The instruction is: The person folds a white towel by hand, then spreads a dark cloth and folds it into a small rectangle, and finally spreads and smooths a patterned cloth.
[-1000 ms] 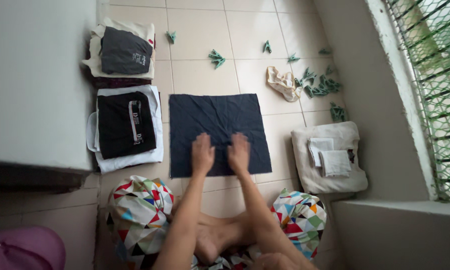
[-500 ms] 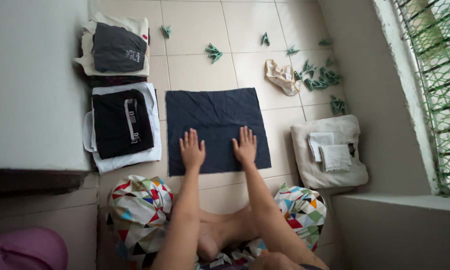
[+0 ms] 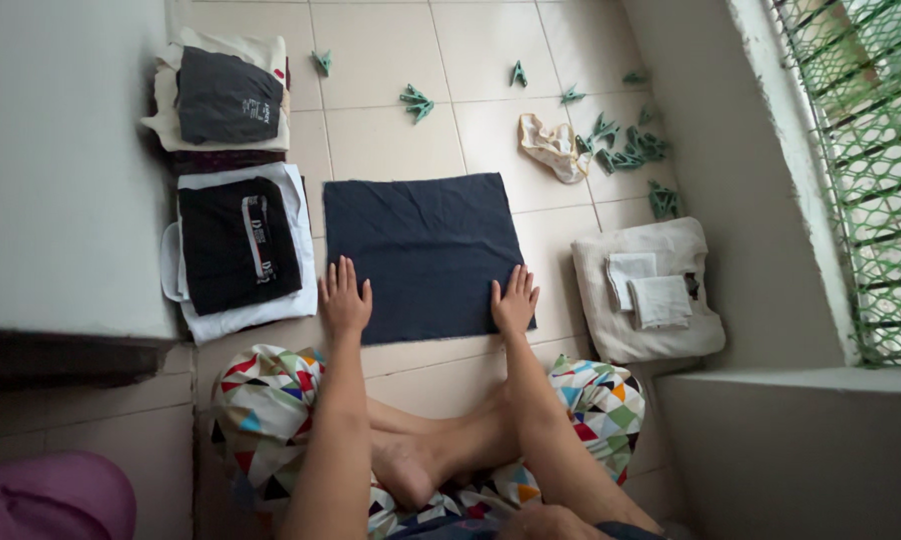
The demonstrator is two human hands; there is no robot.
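Hands flat on the dark navy cloth (image 3: 421, 255), which lies spread square on the tiled floor (image 3: 391, 145). Left hand (image 3: 345, 300) presses the cloth's near left corner, fingers spread and straight; right hand (image 3: 516, 303) presses its near right corner, fingers also fanned, gripping nothing as far as this angle shows. Left of the cloth sits a folded black garment (image 3: 236, 245) on white. Right of it, a beige towel stack (image 3: 651, 300). Beyond the cloth, green clothespins (image 3: 626, 150) lie scattered.

arms: bare, no sleeves seen | legs: white trousers (image 3: 271, 410) printed with multicoloured triangles are worn | feet: bare | jewellery: cannot be told
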